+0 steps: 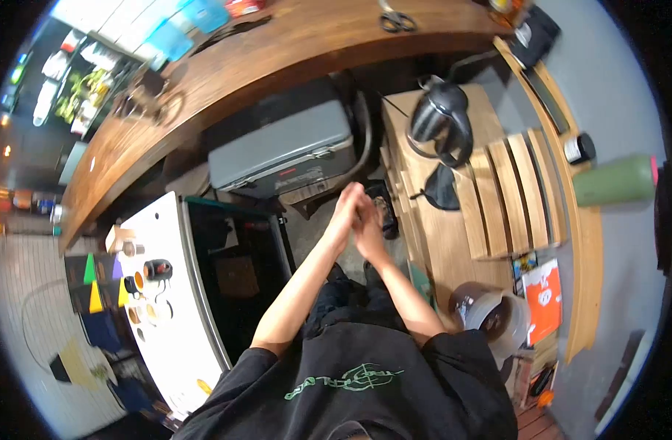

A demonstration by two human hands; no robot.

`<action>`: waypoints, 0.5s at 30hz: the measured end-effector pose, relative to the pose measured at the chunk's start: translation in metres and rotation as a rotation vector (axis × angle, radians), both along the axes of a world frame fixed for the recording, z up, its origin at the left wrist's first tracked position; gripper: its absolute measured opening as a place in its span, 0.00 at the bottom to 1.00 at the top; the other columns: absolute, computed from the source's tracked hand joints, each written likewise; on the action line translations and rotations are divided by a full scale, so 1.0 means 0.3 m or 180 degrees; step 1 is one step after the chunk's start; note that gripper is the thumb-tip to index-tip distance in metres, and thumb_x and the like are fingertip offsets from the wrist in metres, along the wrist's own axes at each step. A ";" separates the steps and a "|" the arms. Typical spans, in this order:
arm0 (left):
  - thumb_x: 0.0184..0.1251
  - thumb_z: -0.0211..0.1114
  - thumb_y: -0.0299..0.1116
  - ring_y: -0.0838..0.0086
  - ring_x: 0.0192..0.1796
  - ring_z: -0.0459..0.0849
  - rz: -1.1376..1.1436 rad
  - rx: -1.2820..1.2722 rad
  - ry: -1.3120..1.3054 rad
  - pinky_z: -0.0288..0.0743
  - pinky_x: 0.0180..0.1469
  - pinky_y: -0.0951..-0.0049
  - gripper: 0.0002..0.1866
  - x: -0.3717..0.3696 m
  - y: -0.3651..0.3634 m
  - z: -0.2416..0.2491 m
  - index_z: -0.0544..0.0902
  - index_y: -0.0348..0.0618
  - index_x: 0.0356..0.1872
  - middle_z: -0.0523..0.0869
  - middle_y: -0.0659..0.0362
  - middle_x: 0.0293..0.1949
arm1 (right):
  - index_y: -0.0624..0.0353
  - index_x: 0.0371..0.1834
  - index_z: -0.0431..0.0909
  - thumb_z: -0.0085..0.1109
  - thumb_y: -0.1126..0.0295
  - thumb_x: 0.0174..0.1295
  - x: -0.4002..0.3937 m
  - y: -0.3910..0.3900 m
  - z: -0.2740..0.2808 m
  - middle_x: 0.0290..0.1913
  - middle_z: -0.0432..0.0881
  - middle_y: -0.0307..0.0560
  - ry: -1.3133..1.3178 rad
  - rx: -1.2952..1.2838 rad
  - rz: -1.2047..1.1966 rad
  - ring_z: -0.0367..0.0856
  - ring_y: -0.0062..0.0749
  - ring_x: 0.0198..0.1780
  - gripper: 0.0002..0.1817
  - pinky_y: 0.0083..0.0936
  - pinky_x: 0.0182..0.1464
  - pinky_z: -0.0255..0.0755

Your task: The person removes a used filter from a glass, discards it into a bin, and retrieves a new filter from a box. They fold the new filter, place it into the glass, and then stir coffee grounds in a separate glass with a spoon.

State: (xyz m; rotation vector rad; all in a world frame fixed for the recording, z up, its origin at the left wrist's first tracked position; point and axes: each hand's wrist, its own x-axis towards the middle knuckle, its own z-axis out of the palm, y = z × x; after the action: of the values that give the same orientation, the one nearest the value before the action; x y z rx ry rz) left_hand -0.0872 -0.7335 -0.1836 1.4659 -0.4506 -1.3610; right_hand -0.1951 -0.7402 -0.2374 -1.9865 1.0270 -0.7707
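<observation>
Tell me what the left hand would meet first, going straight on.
The left hand would probably meet the curved black band beside the grey box-shaped case first, though depth is unclear and it may pass above.

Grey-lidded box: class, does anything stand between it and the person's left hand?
Nothing visible stands between the left hand and the near side of the grey-lidded box. The right hand is against the left, on the side away from the box; the wooden counter lies beyond the box.

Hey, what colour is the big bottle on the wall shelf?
The bottle is green, with pink at one end; the head view shows it.
</observation>
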 end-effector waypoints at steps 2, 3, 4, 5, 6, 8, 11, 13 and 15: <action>0.80 0.51 0.47 0.66 0.75 0.65 -0.0294 -0.0992 -0.0836 0.59 0.75 0.61 0.27 0.025 0.043 0.242 0.69 0.44 0.72 0.68 0.55 0.74 | 0.56 0.81 0.52 0.33 0.34 0.73 0.017 -0.028 -0.158 0.80 0.56 0.56 0.1125 0.2240 0.0051 0.55 0.50 0.79 0.44 0.42 0.79 0.48; 0.80 0.53 0.43 0.65 0.78 0.62 -0.0214 -0.1292 -0.1237 0.57 0.76 0.61 0.26 0.036 0.072 0.289 0.68 0.44 0.73 0.67 0.54 0.75 | 0.56 0.82 0.46 0.33 0.30 0.72 0.028 -0.029 -0.395 0.78 0.59 0.59 -0.0423 0.2864 0.0670 0.55 0.45 0.79 0.48 0.40 0.79 0.47; 0.76 0.59 0.41 0.62 0.77 0.63 -0.0117 -0.1323 -0.1651 0.61 0.73 0.62 0.26 0.053 0.109 0.302 0.70 0.44 0.71 0.68 0.54 0.74 | 0.54 0.82 0.48 0.34 0.31 0.72 0.054 0.000 -0.104 0.80 0.55 0.54 -0.0042 0.4238 0.0184 0.53 0.46 0.80 0.46 0.45 0.80 0.43; 0.75 0.59 0.40 0.60 0.77 0.63 -0.0186 -0.1501 -0.1930 0.59 0.74 0.59 0.26 0.066 0.141 0.308 0.70 0.44 0.71 0.68 0.53 0.74 | 0.52 0.82 0.50 0.36 0.29 0.70 0.096 0.037 -0.077 0.81 0.53 0.51 -0.1129 0.4487 0.0592 0.54 0.46 0.80 0.47 0.46 0.79 0.48; 0.75 0.59 0.40 0.59 0.77 0.63 -0.0261 -0.1664 -0.2191 0.57 0.75 0.57 0.26 0.077 0.180 0.309 0.71 0.44 0.71 0.68 0.53 0.74 | 0.50 0.81 0.51 0.37 0.28 0.68 0.125 0.073 -0.059 0.82 0.50 0.48 -0.2210 0.4703 0.0981 0.56 0.45 0.80 0.48 0.47 0.77 0.53; 0.75 0.55 0.44 0.56 0.77 0.63 -0.1116 -0.1420 -0.3710 0.53 0.77 0.53 0.27 0.147 0.304 0.199 0.71 0.45 0.71 0.68 0.52 0.74 | 0.48 0.78 0.58 0.42 0.34 0.72 0.236 0.111 0.094 0.74 0.66 0.51 -0.3851 0.5590 0.2005 0.66 0.41 0.73 0.40 0.45 0.74 0.59; 0.78 0.41 0.59 0.57 0.80 0.55 -0.0463 0.0146 -0.3727 0.42 0.78 0.48 0.32 0.322 0.513 -0.070 0.64 0.54 0.76 0.65 0.54 0.75 | 0.55 0.76 0.61 0.39 0.36 0.73 0.346 0.160 0.282 0.73 0.67 0.54 -0.1549 0.5567 0.0708 0.68 0.48 0.71 0.39 0.46 0.72 0.61; 0.78 0.46 0.55 0.58 0.74 0.64 -0.0559 0.1362 -0.3506 0.51 0.74 0.47 0.28 0.407 0.662 -0.129 0.73 0.50 0.68 0.70 0.54 0.71 | 0.57 0.73 0.64 0.45 0.43 0.75 0.393 0.194 0.382 0.70 0.69 0.54 -0.1493 0.5306 0.1266 0.72 0.46 0.68 0.34 0.42 0.68 0.66; 0.79 0.49 0.52 0.59 0.70 0.71 -0.0638 0.1546 -0.3310 0.59 0.72 0.50 0.25 0.486 0.779 -0.086 0.77 0.47 0.64 0.75 0.53 0.67 | 0.56 0.70 0.66 0.45 0.51 0.78 0.466 0.207 0.441 0.68 0.73 0.52 -0.1656 0.4961 0.1962 0.74 0.43 0.66 0.26 0.37 0.66 0.69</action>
State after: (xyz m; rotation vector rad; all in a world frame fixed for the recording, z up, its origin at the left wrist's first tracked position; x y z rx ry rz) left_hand 0.0586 -0.4999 -0.2093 2.5616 -0.9764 -0.7651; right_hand -0.0553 -0.6782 -0.1050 -0.5665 0.3391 0.0137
